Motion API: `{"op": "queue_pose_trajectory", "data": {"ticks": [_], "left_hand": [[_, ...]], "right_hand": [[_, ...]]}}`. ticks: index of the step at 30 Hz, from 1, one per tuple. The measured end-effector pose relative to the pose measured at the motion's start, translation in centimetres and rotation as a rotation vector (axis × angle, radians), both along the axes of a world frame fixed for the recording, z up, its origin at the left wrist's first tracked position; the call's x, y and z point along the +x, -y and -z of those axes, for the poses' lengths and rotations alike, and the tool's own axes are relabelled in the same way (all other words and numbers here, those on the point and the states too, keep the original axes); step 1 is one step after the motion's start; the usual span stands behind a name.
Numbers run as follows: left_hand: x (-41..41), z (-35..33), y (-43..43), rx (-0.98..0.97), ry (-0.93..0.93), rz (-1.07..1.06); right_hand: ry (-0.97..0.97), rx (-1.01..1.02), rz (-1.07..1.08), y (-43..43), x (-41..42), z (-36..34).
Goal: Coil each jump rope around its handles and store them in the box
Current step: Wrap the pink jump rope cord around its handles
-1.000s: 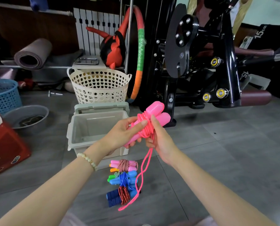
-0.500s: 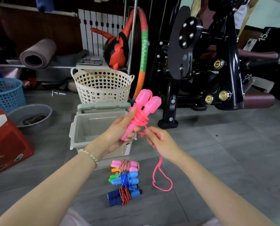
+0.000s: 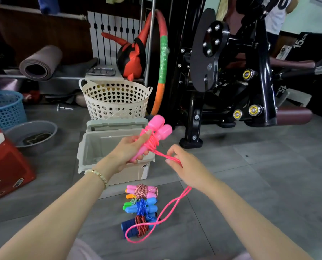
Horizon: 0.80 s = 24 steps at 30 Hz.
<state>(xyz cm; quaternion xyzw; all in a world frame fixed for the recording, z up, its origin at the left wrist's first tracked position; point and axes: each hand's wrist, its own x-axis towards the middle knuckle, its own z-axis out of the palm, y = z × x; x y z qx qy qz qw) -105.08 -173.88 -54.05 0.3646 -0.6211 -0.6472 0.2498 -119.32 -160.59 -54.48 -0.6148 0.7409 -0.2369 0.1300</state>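
My left hand (image 3: 128, 152) grips the two pink jump rope handles (image 3: 157, 129) held together, with several turns of pink cord wound round them. My right hand (image 3: 182, 164) pinches the doubled pink cord (image 3: 165, 155) a short way out from the handles; the loose cord loop (image 3: 156, 220) hangs down to the floor. The open grey storage box (image 3: 92, 145) stands just behind my left hand. On the floor in front of the box lie several coiled jump ropes (image 3: 141, 207) with pink, green, light blue and dark blue handles.
A cream heart-pattern basket (image 3: 116, 101) stands behind the box. A blue basket (image 3: 4, 107), a grey basin (image 3: 32, 134) and a red case (image 3: 6, 166) are at the left. A black gym machine (image 3: 231, 76) fills the right back. Grey tiled floor lies at the right.
My right hand has drawn the cord out to the right and lower, away from the handles. The hanging loop now trails over the coiled ropes on the floor. My left hand stays over the box.
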Motion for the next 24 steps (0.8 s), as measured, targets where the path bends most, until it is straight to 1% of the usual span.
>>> {"op": "queue_pose_trajectory", "data": {"ticks": [2,3,4,6,7,8,9,10,12,13,14,15,16,19,21,24], "left_hand": [[0.1,0.3,0.1,-0.084,0.047,-0.009],[0.1,0.6,0.1,-0.133,0.053,-0.025],[-0.1,0.8,0.1,-0.189,0.062,-0.041],[-0.4,1.4,0.0,-0.290,0.095,-0.051],[-0.5,1.8,0.0,-0.333,0.119,-0.042],[-0.6,2.0,0.0,-0.371,0.143,-0.030],[-0.6,2.3,0.0,-0.403,0.162,-0.023],[-0.6,2.4,0.0,-0.433,0.174,-0.020],[-0.6,2.5,-0.2,-0.512,0.213,0.009],[-0.8,2.6,-0.3,-0.561,0.248,0.044],[-0.9,2.7,-0.5,-0.601,0.284,0.089],[-0.9,2.7,-0.7,-0.629,0.314,0.141],[-1.0,2.7,-0.9,-0.651,0.329,0.196],[-0.7,2.0,-1.3,-0.679,0.313,0.330],[-0.5,1.3,-1.7,-0.694,0.289,0.388],[-0.2,0.7,-2.3,-0.682,0.258,0.489]], "right_hand": [[-0.072,-0.037,-0.002,-0.1,0.4,-0.1],[-0.030,-0.039,0.001,-0.1,0.7,-0.2],[0.095,-0.021,0.013,0.0,0.8,-0.1],[0.495,0.078,0.062,0.1,1.4,0.3],[0.620,0.138,0.087,0.0,1.7,0.4],[0.625,0.180,0.097,-0.1,1.8,0.5],[0.498,0.194,0.091,-0.3,1.7,0.4],[0.302,0.189,0.061,-0.4,1.7,0.2],[-0.171,0.157,-0.013,-0.6,1.8,-0.6],[-0.367,0.124,-0.067,-0.7,1.9,-0.9],[-0.477,0.073,-0.122,-0.6,1.9,-1.2],[-0.517,0.037,-0.166,-0.6,1.7,-1.5],[-0.478,0.007,-0.190,-0.6,1.3,-1.8],[-0.149,-0.118,-0.194,-1.1,-0.4,-1.6],[-0.023,-0.186,-0.167,-1.4,-1.4,-1.2],[0.118,-0.217,-0.126,-1.6,-1.6,-1.3]]}}
